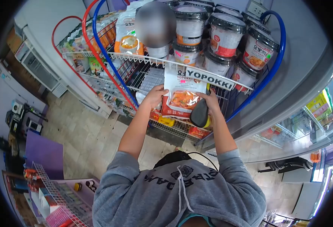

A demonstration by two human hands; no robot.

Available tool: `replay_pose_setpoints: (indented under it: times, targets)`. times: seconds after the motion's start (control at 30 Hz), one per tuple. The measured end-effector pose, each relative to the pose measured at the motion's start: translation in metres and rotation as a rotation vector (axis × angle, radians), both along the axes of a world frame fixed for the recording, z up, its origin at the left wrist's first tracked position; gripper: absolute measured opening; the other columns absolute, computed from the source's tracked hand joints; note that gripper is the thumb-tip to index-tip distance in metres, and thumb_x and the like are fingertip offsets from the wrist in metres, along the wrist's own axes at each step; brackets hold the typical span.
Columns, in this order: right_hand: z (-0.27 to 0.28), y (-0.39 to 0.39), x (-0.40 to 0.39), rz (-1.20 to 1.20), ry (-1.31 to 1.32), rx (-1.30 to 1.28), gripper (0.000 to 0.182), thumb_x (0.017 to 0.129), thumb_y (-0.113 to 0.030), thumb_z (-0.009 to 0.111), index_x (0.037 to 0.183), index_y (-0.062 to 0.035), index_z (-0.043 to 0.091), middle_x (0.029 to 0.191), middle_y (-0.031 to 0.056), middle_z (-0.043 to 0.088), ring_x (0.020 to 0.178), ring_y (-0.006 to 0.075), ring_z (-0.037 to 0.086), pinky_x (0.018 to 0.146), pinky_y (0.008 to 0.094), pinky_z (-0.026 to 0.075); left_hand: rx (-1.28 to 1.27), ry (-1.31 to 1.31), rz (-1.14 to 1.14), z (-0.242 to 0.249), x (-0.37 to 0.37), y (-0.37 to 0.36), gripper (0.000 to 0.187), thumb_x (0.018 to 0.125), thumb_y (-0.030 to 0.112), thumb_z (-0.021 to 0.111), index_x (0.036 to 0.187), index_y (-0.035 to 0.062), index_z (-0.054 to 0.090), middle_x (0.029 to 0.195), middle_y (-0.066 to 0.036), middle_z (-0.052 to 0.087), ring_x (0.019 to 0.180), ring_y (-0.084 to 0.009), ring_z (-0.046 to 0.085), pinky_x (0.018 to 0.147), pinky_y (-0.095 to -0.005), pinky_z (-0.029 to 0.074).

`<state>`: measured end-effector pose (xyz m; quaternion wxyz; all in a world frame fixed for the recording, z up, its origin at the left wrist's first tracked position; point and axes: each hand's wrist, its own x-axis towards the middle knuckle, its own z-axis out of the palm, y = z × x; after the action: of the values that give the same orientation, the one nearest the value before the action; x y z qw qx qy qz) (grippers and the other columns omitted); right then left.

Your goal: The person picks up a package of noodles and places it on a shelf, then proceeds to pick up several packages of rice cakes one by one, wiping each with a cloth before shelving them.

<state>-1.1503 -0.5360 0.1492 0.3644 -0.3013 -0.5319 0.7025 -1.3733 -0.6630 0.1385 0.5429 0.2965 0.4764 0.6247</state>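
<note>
A white and red Yopokki pouch with a picture of rice cakes is held upright in front of the wire rack. My left hand grips its left edge, thumb on the front. At the pouch's right edge, my right hand is closed round a dark grey, rounded handheld tool with yellow parts; its exact kind I cannot tell. The tool overlaps the pouch's lower right corner, and the right thumb reaches the pouch's edge. A pink sticker shows near the pouch's top.
Above, a wire shelf holds stacked Yopokki cups and an orange and white pouch, behind a YOPOKKI sign. Blue tubing and red tubing frame the racks. A glass-fronted fridge stands right; more packets lie lower.
</note>
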Motion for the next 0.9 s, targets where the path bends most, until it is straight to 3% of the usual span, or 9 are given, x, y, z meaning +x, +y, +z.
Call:
replay_pose_setpoints:
  times: [0.17, 0.23, 0.37, 0.4, 0.43, 0.5, 0.53, 0.57, 0.9]
  targets:
    - [-0.064, 0.076, -0.055, -0.129, -0.098, 0.006, 0.029, 0.078, -0.008, 0.062, 0.105, -0.0002, 0.054, 0.097, 0.0086, 0.059, 0.084, 0.0155, 0.056, 0.076, 0.0273, 0.045, 0.132, 0.148, 0.012, -0.021, -0.050, 0.078, 0.027, 0.086, 0.007, 0.052, 0.111, -0.0006, 0.051, 0.100, -0.008, 0.060, 0.095, -0.0169, 0.056, 0.076, -0.0311, 0.046]
    - [-0.094, 0.095, -0.070, -0.239, -0.145, 0.132, 0.032, 0.080, -0.008, 0.061, 0.109, -0.0032, 0.050, 0.101, 0.0085, 0.057, 0.088, 0.0175, 0.053, 0.079, 0.0298, 0.044, -0.107, 0.307, 0.178, -0.024, -0.057, 0.098, 0.026, 0.084, 0.003, 0.052, 0.109, -0.0029, 0.052, 0.098, -0.009, 0.059, 0.086, -0.0168, 0.057, 0.074, -0.0306, 0.047]
    - [-0.106, 0.112, -0.096, -0.355, 0.571, -0.488, 0.035, 0.084, -0.017, 0.057, 0.115, -0.0066, 0.046, 0.102, 0.0102, 0.055, 0.090, 0.0177, 0.054, 0.078, 0.0318, 0.047, -0.019, 0.315, 0.167, -0.048, -0.076, 0.131, 0.034, 0.083, 0.006, 0.054, 0.117, 0.0032, 0.050, 0.101, -0.009, 0.058, 0.093, -0.0193, 0.056, 0.062, -0.0331, 0.049]
    - [-0.109, 0.114, -0.096, -0.373, 0.575, -0.489, 0.035, 0.084, -0.017, 0.057, 0.115, -0.0066, 0.046, 0.102, 0.0102, 0.055, 0.090, 0.0177, 0.054, 0.078, 0.0318, 0.047, 0.072, 0.100, 0.215, -0.051, -0.076, 0.139, 0.040, 0.084, 0.008, 0.054, 0.124, 0.0070, 0.044, 0.111, -0.009, 0.055, 0.099, -0.0194, 0.054, 0.068, -0.0344, 0.049]
    - [-0.111, 0.115, -0.097, -0.401, 0.549, -0.437, 0.036, 0.083, -0.016, 0.058, 0.116, -0.0065, 0.046, 0.102, 0.0103, 0.055, 0.091, 0.0178, 0.053, 0.078, 0.0318, 0.047, -0.137, 0.212, 0.047, -0.048, -0.088, 0.148, 0.045, 0.089, 0.013, 0.047, 0.132, 0.0093, 0.034, 0.125, -0.011, 0.046, 0.108, -0.0199, 0.050, 0.083, -0.0370, 0.046]
    - [-0.114, 0.117, -0.098, -0.460, 0.489, -0.329, 0.038, 0.083, -0.016, 0.058, 0.118, -0.0064, 0.044, 0.104, 0.0105, 0.054, 0.092, 0.0181, 0.053, 0.079, 0.0317, 0.046, 0.116, 0.484, -0.193, -0.135, -0.147, 0.190, 0.048, 0.092, 0.023, 0.041, 0.135, 0.0090, 0.026, 0.134, -0.011, 0.037, 0.116, -0.0226, 0.044, 0.095, -0.0367, 0.039]
    - [-0.115, 0.118, -0.098, -0.489, 0.453, -0.276, 0.040, 0.083, -0.016, 0.058, 0.118, -0.0064, 0.044, 0.105, 0.0106, 0.054, 0.093, 0.0183, 0.053, 0.079, 0.0316, 0.046, 0.257, 0.831, 0.131, -0.195, -0.169, 0.224, 0.021, 0.084, 0.021, 0.052, 0.101, 0.0080, 0.052, 0.090, -0.006, 0.057, 0.081, -0.0177, 0.056, 0.067, -0.0301, 0.047]
    - [-0.117, 0.119, -0.098, -0.515, 0.416, -0.221, 0.041, 0.082, -0.015, 0.058, 0.119, -0.0063, 0.043, 0.105, 0.0108, 0.054, 0.094, 0.0184, 0.053, 0.080, 0.0316, 0.046, 0.313, 0.641, 0.107, -0.164, -0.149, 0.212, 0.025, 0.083, 0.019, 0.053, 0.104, 0.0052, 0.053, 0.096, -0.009, 0.057, 0.085, -0.0214, 0.056, 0.070, -0.0342, 0.047]
    - [-0.129, 0.121, -0.094, -0.692, 0.018, 0.284, 0.052, 0.079, -0.013, 0.060, 0.126, -0.0059, 0.038, 0.113, 0.0119, 0.051, 0.101, 0.0199, 0.050, 0.084, 0.0311, 0.045, 0.117, 0.772, 0.038, -0.134, -0.130, 0.205, 0.037, 0.080, 0.017, 0.058, 0.113, 0.0020, 0.047, 0.108, -0.014, 0.055, 0.096, -0.0243, 0.053, 0.080, -0.0361, 0.044]
